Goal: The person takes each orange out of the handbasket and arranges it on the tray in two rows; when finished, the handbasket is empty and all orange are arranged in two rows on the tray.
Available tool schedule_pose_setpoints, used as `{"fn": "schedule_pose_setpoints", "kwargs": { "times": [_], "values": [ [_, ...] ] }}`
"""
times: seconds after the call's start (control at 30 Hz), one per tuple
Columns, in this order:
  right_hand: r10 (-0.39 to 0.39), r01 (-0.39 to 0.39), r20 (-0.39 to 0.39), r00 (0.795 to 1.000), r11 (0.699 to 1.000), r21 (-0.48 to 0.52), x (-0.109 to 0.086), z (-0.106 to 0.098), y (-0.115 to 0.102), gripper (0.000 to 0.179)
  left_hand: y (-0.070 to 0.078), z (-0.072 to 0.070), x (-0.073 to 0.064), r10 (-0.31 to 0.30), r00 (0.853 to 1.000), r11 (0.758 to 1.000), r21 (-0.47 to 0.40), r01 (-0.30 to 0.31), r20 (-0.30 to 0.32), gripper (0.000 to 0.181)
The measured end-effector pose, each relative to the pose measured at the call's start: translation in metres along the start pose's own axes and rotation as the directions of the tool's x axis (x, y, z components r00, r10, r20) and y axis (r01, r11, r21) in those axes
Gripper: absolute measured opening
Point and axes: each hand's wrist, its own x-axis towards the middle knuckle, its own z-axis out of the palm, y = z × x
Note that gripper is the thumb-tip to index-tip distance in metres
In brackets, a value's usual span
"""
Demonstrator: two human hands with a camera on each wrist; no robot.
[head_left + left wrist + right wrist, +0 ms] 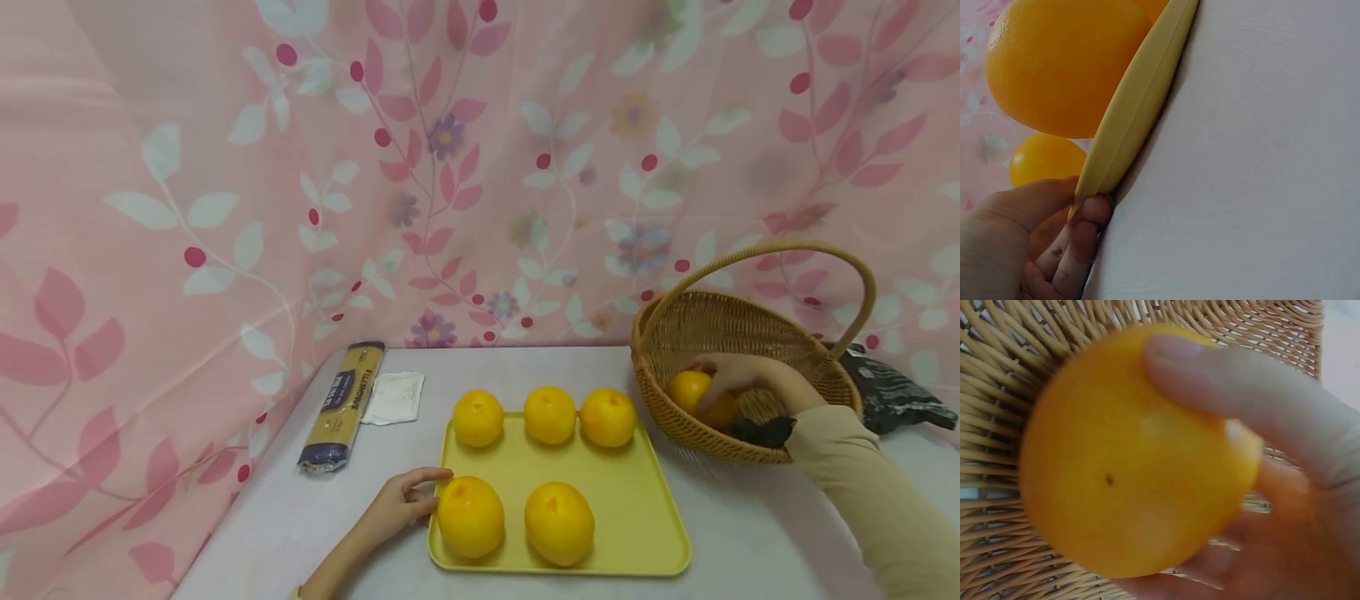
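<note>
My right hand (742, 375) is inside the wicker basket (840, 387) and grips an orange (1129, 469). Its thumb lies across the fruit, with the fingers curled around the far side. At the left edge of the yellow tray (622, 500), my left hand (401, 504) pinches the rim between thumb and fingers, as the left wrist view shows. Several oranges rest on the tray: two in front, including one (470, 517) beside my left fingers and another (559, 523) to its right, and three along the back edge, the middle one (550, 414) among them.
A spaghetti packet (345, 408) lies at the back left of the white table, with a white square packet (393, 398) beside it. The basket's tall handle (780, 247) arches over my right hand. A black plastic bag (892, 392) lies behind the basket at the right.
</note>
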Motion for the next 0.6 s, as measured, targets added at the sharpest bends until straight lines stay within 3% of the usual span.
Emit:
{"fn": "schedule_pose_setpoints", "kwargs": {
  "times": [0.13,0.33,0.6],
  "values": [
    [-0.052,0.059,-0.11,0.993,0.996,0.065,-0.004,-0.005,0.002,0.069,0.0,0.0,0.001,-0.011,1.0,1.0,0.01,0.011,-0.003,0.039],
    [-0.12,0.142,-0.248,0.961,0.987,0.072,-0.014,-0.013,-0.003,0.063,-0.001,0.0,0.002,-0.023,1.0,1.0,0.015,0.023,-0.013,0.039],
    [-0.118,0.157,-0.267,0.956,0.979,0.128,-0.027,-0.021,-0.014,0.063,0.0,0.0,0.001,-0.035,0.999,0.999,0.01,0.036,-0.018,0.039]
  ]
}}
